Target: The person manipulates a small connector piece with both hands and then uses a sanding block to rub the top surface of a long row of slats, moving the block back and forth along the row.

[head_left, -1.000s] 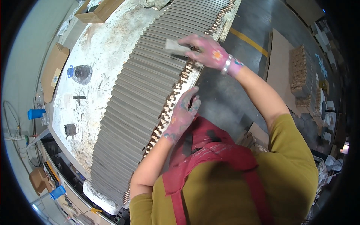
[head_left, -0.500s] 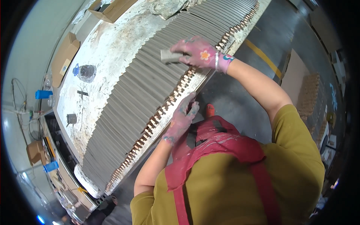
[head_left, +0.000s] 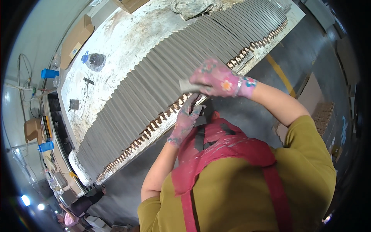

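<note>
Many long grey strips (head_left: pixel 154 73) lie side by side across the table, with light wooden ends (head_left: pixel 152 127) along the near edge. My right hand (head_left: pixel 220 80), in a pink flowered glove, is closed on a pale grey flat block (head_left: pixel 187 86). It holds the block low over the near ends of the strips, and whether the block touches them I cannot tell. Close beside it, my left hand (head_left: pixel 185 118), in a stained pink glove, rests at the table's near edge. Its fingers stretch toward the wooden ends, with thumb apart and nothing visible in them.
On the white, stained table (head_left: pixel 119 42) stand a clear jug (head_left: pixel 95 62), a small dark cup (head_left: pixel 74 104) and a black tool (head_left: pixel 88 81). A crumpled sheet (head_left: pixel 195 8) lies at the far side. Another person (head_left: pixel 75 212) is at the lower left.
My right hand has come down toward me with the grey block, from over the strips to their near ends beside my left hand. The whole view has also shifted.
</note>
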`<state>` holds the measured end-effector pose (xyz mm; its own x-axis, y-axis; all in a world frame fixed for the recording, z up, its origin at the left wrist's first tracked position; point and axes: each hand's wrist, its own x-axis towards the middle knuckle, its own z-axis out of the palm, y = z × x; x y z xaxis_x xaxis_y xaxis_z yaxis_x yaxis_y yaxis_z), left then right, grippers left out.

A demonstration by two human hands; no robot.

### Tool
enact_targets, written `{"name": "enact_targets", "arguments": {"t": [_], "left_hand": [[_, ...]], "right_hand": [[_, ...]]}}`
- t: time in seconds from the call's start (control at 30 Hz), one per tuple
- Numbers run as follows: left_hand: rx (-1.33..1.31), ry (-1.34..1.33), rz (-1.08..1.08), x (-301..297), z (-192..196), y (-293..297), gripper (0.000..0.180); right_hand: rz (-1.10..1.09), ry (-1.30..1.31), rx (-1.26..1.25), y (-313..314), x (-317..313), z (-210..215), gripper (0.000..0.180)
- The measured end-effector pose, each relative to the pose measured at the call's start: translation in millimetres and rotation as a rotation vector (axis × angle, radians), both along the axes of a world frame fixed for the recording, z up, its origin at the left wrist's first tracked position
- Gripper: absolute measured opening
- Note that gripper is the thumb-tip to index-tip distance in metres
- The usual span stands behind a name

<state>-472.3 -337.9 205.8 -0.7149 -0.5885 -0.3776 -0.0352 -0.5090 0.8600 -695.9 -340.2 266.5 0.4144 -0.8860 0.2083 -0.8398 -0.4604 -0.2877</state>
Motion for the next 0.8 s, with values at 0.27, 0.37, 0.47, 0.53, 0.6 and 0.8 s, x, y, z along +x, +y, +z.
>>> {"name": "enact_targets", "arguments": {"t": [0.27,0.37,0.47,0.53,0.6,0.8], "left_hand": [[-0.168,-0.079,-0.088,-26.9,6.1,-8.1,0.053],[-0.110,-0.055,-0.070,-35.2,1.8,-16.7,0.054],[-0.186,-0.073,-0.082,-34.0,10.3,-14.8,0.053],[-0.080,-0.054,-0.011,-34.2,9.3,-7.3,0.052],[-0.061,-0.025,-0.053,-41.7,6.3,-5.9,0.052],[-0.175,-0.024,-0.096,-45.7,-8.3,-6.1,0.053]], "right_hand": [[-0.266,-0.216,0.042,-58.7,-43.5,6.4,0.033],[-0.207,-0.060,-0.148,-22.3,-19.1,-4.1,0.033],[-0.009,-0.058,0.116,-1.5,-35.2,25.6,0.035],[-0.093,-0.109,0.124,-8.1,-39.9,30.1,0.035],[-0.224,-0.297,0.068,-32.0,-46.6,26.2,0.034],[0.036,-0.125,0.131,-5.4,-45.7,7.2,0.037]]}}
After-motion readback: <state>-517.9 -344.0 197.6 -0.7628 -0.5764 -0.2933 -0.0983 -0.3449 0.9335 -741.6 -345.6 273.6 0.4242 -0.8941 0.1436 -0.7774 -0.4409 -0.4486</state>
